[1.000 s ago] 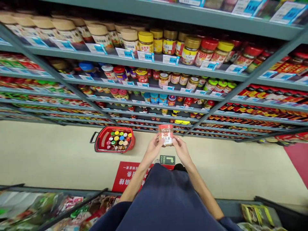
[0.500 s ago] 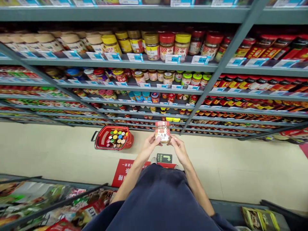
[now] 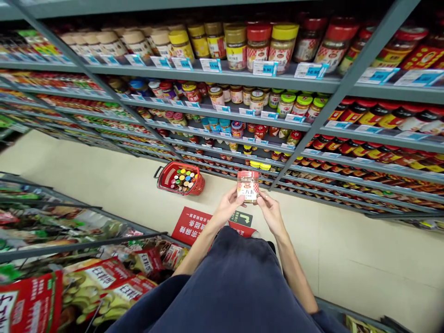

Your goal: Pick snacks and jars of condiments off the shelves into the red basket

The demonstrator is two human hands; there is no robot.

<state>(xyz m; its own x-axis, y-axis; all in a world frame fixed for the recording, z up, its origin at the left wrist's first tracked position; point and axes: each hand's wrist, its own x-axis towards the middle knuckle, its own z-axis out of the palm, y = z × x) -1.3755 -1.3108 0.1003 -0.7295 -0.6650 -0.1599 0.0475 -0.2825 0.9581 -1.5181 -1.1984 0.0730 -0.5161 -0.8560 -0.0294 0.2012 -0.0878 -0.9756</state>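
A small glass jar [image 3: 248, 186] with a red checked lid and a white label is held upright in front of me by both hands. My left hand [image 3: 229, 206] grips its lower left side with curled fingers. My right hand [image 3: 270, 212] pinches its lower right side. Behind the jar run grey store shelves [image 3: 222, 76] packed with rows of jars and bottles.
A red shopping basket [image 3: 181, 178] holding several jars with coloured lids stands on the beige floor to the left. A red floor sticker [image 3: 194, 224] lies near my feet. Another shelf of packaged goods [image 3: 86, 277] sits at lower left, behind me.
My view has swung to the left and tilted, so the shelves shifted right. The jar stays in both hands, turned a little so its label faces me more.
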